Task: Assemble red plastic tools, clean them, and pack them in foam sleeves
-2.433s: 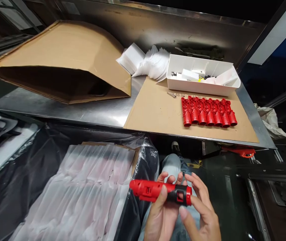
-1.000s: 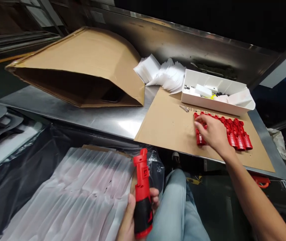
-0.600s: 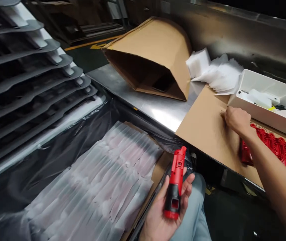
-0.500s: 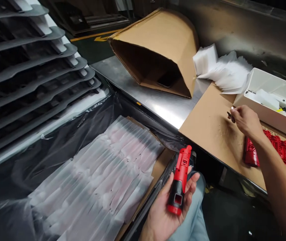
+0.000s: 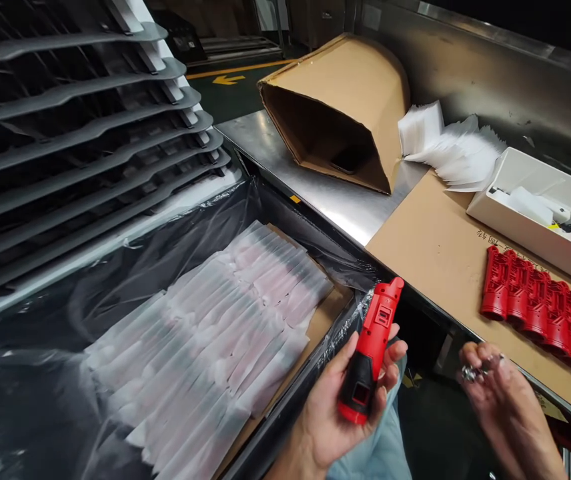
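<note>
A red and black plastic tool housing (image 5: 378,327) lies along the palm of my left hand (image 5: 330,407), whose fingers curl round its side. It tilts with the red end up and the black end, with a square opening, toward me. My right hand (image 5: 503,400) is blurred and hovers to the right, in front of the bench edge. Small shiny metal pieces (image 5: 473,373) are pinched at its fingertips; their exact kind is unclear. Beyond that hand, several red plastic housings (image 5: 535,307) stand in a row on a cardboard sheet (image 5: 430,227).
On the left, white-wrapped pieces (image 5: 205,333) fill a bin lined with black plastic (image 5: 130,267). Stacked grey trays (image 5: 115,140) rise behind it. An open cardboard box (image 5: 350,80), white sheets (image 5: 465,150) and a white parts bin (image 5: 530,220) stand on the metal bench (image 5: 325,193).
My right hand has moved from above the cardboard sheet down toward me, carrying the small metal pieces. My left hand still holds the housing. The view has shifted a little.
</note>
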`<state>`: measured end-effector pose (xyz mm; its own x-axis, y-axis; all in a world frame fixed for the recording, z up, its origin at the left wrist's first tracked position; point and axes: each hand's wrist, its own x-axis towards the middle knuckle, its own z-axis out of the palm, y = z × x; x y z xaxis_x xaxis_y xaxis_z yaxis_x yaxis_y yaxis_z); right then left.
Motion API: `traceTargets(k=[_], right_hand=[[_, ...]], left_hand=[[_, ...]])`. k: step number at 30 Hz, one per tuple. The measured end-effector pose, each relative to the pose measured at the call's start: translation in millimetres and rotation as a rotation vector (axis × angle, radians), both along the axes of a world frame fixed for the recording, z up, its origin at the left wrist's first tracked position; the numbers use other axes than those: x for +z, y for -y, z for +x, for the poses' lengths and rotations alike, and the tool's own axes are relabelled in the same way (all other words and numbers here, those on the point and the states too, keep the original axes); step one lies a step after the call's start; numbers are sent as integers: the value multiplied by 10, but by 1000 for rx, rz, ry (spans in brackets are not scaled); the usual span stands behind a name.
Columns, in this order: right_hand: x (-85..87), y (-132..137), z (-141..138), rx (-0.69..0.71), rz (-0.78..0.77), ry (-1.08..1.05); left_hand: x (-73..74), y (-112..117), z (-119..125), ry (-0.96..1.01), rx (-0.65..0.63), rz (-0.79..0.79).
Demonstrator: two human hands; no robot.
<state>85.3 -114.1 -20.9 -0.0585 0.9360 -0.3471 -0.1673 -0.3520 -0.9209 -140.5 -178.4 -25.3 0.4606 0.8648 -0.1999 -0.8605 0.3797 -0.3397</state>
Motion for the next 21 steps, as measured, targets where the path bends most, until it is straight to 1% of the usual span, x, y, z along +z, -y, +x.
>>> traceTargets(k=[3, 6, 9, 11, 12, 14, 16, 18, 21], right_hand=[[-15, 212, 145, 66, 179, 307], [46, 358, 310, 151, 430, 585], [144, 484, 432, 198, 660, 746], [220, 574, 447, 191, 754, 796], [259, 624, 431, 179, 776, 790], [333, 734, 354, 110, 771, 698], [398, 854, 239, -16, 711, 539], [450, 976, 112, -157, 626, 399], [493, 1136, -37, -314, 533, 283]], left_hand=[[73, 57, 27, -49, -28, 33], [154, 129, 58, -64, -37, 34], [221, 207, 80, -90, -42, -3], [248, 251, 92, -111, -65, -36], [259, 271, 100, -125, -77, -49], [287, 304, 122, -177, -83, -73], [334, 336, 156, -285, -59, -77], [398, 368, 199, -448, -3, -65], [494, 416, 260, -634, 72, 19]])
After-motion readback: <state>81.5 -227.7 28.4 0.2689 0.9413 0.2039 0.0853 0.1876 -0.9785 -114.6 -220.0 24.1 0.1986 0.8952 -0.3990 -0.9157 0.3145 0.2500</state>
